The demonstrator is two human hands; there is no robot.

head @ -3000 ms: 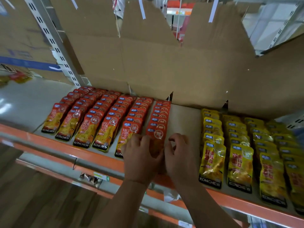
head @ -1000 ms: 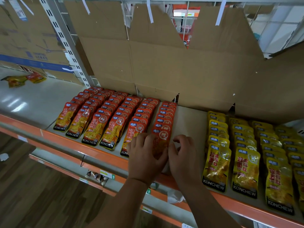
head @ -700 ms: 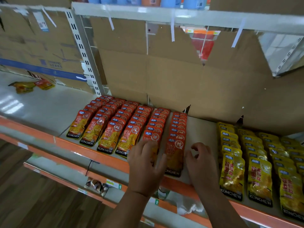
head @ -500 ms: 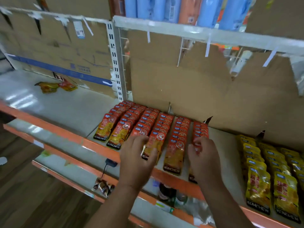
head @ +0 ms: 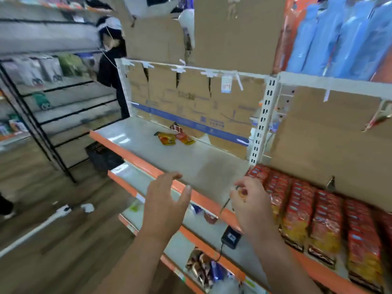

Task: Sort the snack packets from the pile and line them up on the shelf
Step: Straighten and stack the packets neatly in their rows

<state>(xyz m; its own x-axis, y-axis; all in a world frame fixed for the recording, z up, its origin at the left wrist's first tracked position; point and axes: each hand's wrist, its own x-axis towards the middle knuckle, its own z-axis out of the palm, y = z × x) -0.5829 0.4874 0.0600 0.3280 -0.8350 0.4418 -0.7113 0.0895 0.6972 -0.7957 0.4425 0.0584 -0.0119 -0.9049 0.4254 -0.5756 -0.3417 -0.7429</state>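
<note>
Several rows of red snack packets (head: 314, 211) lie lined up on the right part of the orange-edged shelf (head: 203, 200). Two loose packets, one yellow (head: 167, 138) and one red (head: 185, 138), lie far back on the left section of the shelf. My left hand (head: 165, 204) hovers in front of the shelf edge with fingers spread and nothing in it. My right hand (head: 252, 204) is beside the leftmost red row, fingers loosely curled, apparently holding nothing. The view is motion-blurred.
Cardboard sheets (head: 331, 141) back the shelf. A white slotted upright (head: 261, 124) divides the two sections. A black power adapter (head: 230, 237) and small packets (head: 201, 268) lie on the lower shelf. A person in black (head: 112, 66) stands at far left near a black rack (head: 53, 115).
The view has swung left and up, away from the yellow packets. Both hands have lifted off the red packet rows and moved left in front of the shelf edge.
</note>
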